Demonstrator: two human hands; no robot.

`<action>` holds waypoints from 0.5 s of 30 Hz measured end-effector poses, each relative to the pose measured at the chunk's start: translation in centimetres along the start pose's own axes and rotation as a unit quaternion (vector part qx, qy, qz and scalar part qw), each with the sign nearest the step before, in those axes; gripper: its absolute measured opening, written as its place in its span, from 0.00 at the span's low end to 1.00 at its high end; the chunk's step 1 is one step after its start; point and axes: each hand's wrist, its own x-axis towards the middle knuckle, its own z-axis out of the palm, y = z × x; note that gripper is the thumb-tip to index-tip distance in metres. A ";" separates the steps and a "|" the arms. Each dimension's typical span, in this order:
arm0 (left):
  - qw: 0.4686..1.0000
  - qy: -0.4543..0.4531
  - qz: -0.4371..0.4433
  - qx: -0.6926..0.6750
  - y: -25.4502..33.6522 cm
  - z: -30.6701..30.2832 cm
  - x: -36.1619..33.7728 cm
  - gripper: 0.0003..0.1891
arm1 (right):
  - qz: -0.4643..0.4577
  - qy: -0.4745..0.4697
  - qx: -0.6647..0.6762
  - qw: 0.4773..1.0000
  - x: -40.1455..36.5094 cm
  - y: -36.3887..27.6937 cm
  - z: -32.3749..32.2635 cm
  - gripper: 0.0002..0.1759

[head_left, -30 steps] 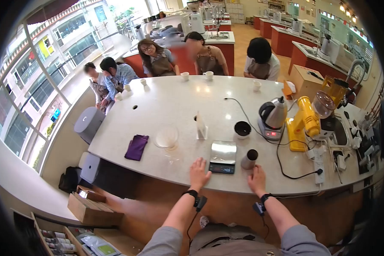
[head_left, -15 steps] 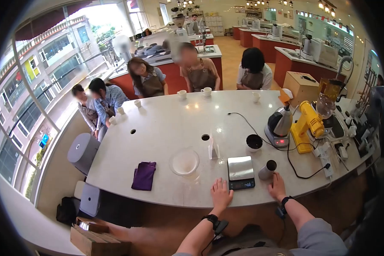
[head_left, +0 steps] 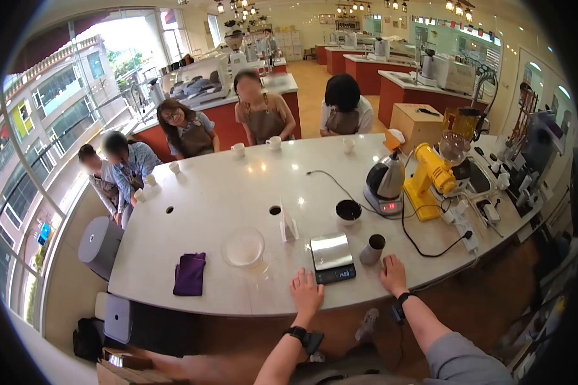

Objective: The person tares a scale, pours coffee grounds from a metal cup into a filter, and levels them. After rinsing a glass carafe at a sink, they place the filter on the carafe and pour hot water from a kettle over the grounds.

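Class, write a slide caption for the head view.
Left hand and right hand rest on the white counter, flanking a scale and metal cup; aproned people opposite.

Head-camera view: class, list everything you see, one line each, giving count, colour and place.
curved stone counter: one, white, centre.
steel-topped digital scale: one, silver-black, near edge.
grey metal cup: one, grey, right of scale.
clear glass bowl: one, clear, left of scale.
folded purple cloth: one, purple, left of bowl.
round black cup: one, black, behind scale.
steel kettle on base: one, silver-black, right of centre.
yellow coffee grinder: one, yellow, beside kettle.
small white cups: at least five, white, far edge.
people in brown aprons: five, far side.
left hand: one, flat on counter before scale.
right hand: one, on counter beside metal cup.
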 end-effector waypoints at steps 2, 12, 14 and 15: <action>1.000 -0.008 0.001 -0.010 0.1 -0.6 0.0 0.30 | 0.033 0.004 -0.030 0.999 -0.2 -0.5 -0.1 0.19; 0.999 0.016 0.007 -0.044 -0.2 0.1 -0.4 0.27 | 0.131 0.022 -0.076 0.988 -0.1 -0.3 0.4 0.19; 0.999 0.018 0.015 -0.037 -0.1 -0.1 -0.3 0.26 | 0.128 0.040 -0.077 0.988 -0.1 -0.1 0.8 0.21; 0.999 0.020 0.020 -0.029 -0.1 -0.1 -0.2 0.26 | 0.122 0.057 -0.075 0.988 -0.1 -0.2 0.9 0.23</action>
